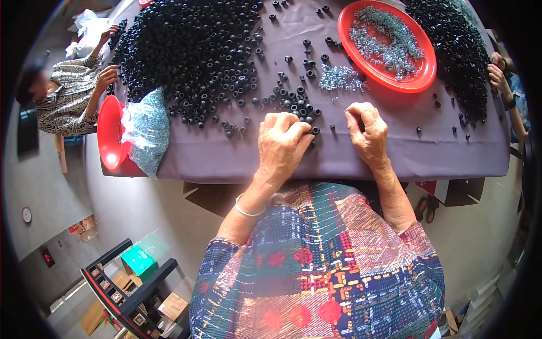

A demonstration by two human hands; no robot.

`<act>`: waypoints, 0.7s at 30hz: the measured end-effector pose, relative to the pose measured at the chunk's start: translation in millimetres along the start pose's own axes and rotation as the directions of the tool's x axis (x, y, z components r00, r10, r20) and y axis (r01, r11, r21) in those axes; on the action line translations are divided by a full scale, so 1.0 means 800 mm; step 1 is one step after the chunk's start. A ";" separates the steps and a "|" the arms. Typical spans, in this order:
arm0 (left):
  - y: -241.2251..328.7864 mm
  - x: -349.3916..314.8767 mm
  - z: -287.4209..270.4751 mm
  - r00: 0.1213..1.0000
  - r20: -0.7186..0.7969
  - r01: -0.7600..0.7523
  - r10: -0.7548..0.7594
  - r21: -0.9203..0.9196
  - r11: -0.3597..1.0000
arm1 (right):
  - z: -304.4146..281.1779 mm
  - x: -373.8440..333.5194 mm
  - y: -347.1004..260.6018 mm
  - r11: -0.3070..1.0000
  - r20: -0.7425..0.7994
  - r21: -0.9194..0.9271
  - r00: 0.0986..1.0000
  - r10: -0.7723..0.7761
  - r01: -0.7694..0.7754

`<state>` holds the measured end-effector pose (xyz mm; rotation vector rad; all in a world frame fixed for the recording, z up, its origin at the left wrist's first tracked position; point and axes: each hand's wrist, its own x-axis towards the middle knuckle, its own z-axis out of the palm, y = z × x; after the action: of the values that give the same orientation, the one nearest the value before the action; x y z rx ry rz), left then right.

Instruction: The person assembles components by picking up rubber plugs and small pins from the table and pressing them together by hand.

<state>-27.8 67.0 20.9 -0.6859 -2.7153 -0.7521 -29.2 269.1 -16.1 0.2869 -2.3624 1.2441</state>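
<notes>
My left hand (280, 146) is closed over the near part of the table, thumb and fingers drawn together. A small black knob-like piece (315, 130) shows right at its fingertips; whether it is gripped or just lies beside them is hard to see. To its right, my right hand (368, 134) has its fingertips pinched together, and anything between them is too small to make out. Several loose black knobs (291, 104) lie just beyond my left hand. A small heap of shiny, clear-grey screw-like bits (341, 78) lies beyond my right hand.
A large pile of black pieces (186, 56) covers the table's left; another pile (460, 62) is at right. A red plate (426, 82) holds more shiny bits. Near the left edge are a red bowl (107, 133) and a filled clear bag (149, 135). Other people's hands (107, 78) work at both sides.
</notes>
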 end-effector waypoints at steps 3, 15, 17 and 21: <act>0.002 -0.002 0.003 0.982 -0.078 0.129 -0.172 -0.386 0.913 | 0.000 -0.002 0.001 0.998 -0.009 0.046 0.999 0.051 -0.051; -0.002 -0.038 -0.020 0.691 0.654 0.403 -0.308 -0.702 -0.586 | -0.007 0.002 -0.008 0.990 0.052 0.132 0.997 0.051 -0.058; 0.001 -0.043 -0.022 0.668 0.674 0.430 -0.314 -0.695 -0.577 | -0.013 0.002 -0.027 0.960 0.144 0.245 0.984 0.106 -0.139; 0.007 -0.042 -0.026 0.626 0.723 0.479 -0.292 -0.652 -0.587 | -0.019 0.000 -0.076 0.854 0.320 0.452 0.940 0.114 -0.258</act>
<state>6.4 47.2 29.1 0.7156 -1.2737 -3.4436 -1.2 246.6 35.4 0.4234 -2.3057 2.0218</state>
